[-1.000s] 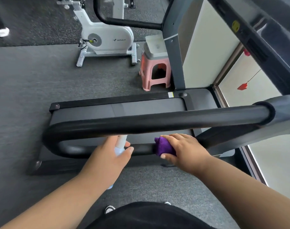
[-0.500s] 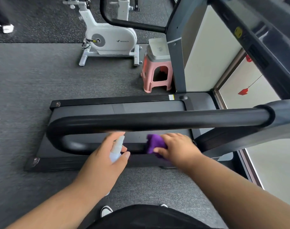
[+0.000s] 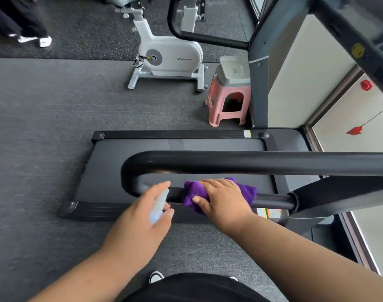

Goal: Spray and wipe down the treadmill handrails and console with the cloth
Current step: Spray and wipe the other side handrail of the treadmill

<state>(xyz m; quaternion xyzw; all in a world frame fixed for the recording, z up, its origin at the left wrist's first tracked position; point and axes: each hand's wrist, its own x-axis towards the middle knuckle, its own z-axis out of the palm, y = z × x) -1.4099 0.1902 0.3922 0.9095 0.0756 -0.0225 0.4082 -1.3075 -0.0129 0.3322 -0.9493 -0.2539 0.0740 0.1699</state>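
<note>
A black U-shaped treadmill handrail (image 3: 240,162) loops in front of me above the belt (image 3: 186,149). My right hand (image 3: 223,199) grips a purple cloth (image 3: 194,192) wrapped over the lower bar of the handrail. My left hand (image 3: 142,216) holds a small pale spray bottle (image 3: 159,203) just left of the cloth, its nozzle tilted toward the bar. The console is out of view to the right.
A pink plastic stool (image 3: 228,101) stands by the treadmill's far upright (image 3: 259,73). A white exercise bike (image 3: 168,55) sits behind it on the dark gym floor. A person's legs and shoes (image 3: 33,38) are at the top left. A window (image 3: 349,118) runs along the right.
My right hand has spread the cloth and slid it right along the lower bar. My left hand with the bottle stays beside it. The view has shifted, showing more floor.
</note>
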